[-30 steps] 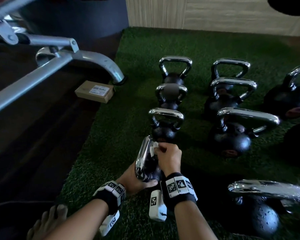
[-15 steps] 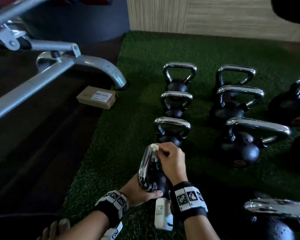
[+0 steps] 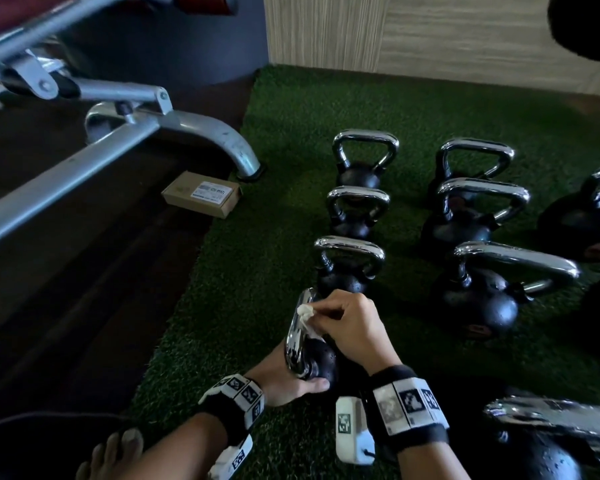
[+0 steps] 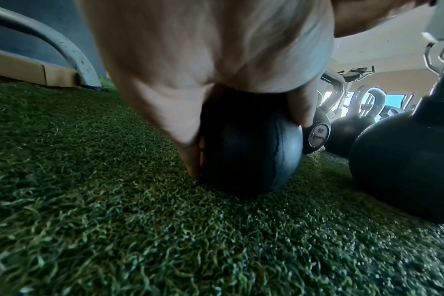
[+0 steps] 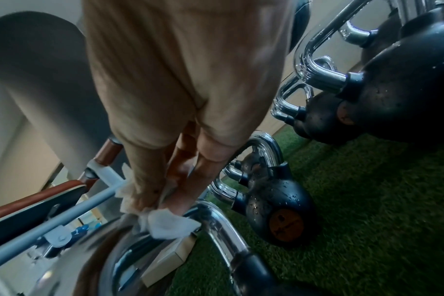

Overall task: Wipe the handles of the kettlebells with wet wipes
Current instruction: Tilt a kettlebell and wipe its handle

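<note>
A small black kettlebell (image 3: 321,365) with a chrome handle (image 3: 297,336) stands tilted on the green turf nearest me. My left hand (image 3: 284,375) grips its round black body (image 4: 248,152), fingers and thumb curled round either side. My right hand (image 3: 350,327) pinches a crumpled white wet wipe (image 3: 305,311) and presses it on the top of the handle. In the right wrist view the wipe (image 5: 165,222) lies against the chrome bend (image 5: 216,220) under my fingertips.
Several more chrome-handled kettlebells (image 3: 350,261) stand in rows ahead and to the right on the turf (image 3: 250,306). A big one (image 3: 541,448) is at lower right. A cardboard box (image 3: 201,194) and a grey bench frame (image 3: 118,133) lie left. A bare foot (image 3: 111,459) shows at the bottom.
My right hand has slid the wipe up along the handle toward its top. The left hand keeps its hold on the kettlebell's body. My head view has shifted slightly.
</note>
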`<action>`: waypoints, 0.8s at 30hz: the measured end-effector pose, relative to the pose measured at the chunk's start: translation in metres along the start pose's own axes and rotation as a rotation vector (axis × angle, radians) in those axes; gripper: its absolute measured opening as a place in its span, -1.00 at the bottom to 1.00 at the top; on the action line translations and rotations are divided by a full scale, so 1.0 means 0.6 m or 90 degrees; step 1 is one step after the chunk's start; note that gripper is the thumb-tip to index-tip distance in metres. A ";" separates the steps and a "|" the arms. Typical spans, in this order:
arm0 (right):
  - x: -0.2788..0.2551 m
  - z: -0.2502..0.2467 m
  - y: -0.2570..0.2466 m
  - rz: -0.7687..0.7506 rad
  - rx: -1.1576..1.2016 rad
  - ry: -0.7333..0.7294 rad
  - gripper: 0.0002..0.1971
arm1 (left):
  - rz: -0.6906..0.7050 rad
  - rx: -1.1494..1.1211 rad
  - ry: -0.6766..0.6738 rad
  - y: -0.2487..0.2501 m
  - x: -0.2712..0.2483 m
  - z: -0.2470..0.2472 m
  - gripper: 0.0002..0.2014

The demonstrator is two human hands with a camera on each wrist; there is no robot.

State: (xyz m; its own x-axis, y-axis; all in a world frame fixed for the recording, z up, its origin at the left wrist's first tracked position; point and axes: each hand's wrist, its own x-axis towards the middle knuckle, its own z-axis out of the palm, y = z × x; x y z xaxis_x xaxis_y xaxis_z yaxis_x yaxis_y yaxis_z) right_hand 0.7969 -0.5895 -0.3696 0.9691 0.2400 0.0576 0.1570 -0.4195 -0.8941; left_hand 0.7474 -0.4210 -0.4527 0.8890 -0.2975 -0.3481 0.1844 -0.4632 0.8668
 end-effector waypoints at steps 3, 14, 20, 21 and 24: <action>-0.002 -0.002 -0.002 0.057 0.034 0.013 -0.82 | -0.018 -0.006 -0.005 0.011 0.002 -0.002 -0.32; -0.083 0.020 0.017 0.208 0.140 -0.032 -0.82 | 0.018 -0.070 -0.057 0.025 0.000 -0.010 -0.71; -0.085 0.029 0.028 0.216 0.089 -0.049 -0.86 | 0.050 -0.046 -0.114 0.032 -0.002 -0.019 -0.85; -0.077 0.029 0.033 0.195 0.051 -0.037 -0.81 | 0.045 -0.046 -0.117 0.033 -0.002 -0.020 -0.81; -0.056 0.033 0.046 0.155 -0.034 -0.064 -0.83 | 0.053 -0.055 -0.108 0.027 0.000 -0.022 -0.72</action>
State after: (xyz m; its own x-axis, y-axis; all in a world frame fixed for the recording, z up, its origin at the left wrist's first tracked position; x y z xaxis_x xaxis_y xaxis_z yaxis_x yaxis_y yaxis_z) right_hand 0.7650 -0.5917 -0.4051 0.9562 0.2113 -0.2028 -0.0657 -0.5200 -0.8516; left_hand 0.7562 -0.4174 -0.4340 0.8209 -0.4708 -0.3234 0.1552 -0.3609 0.9196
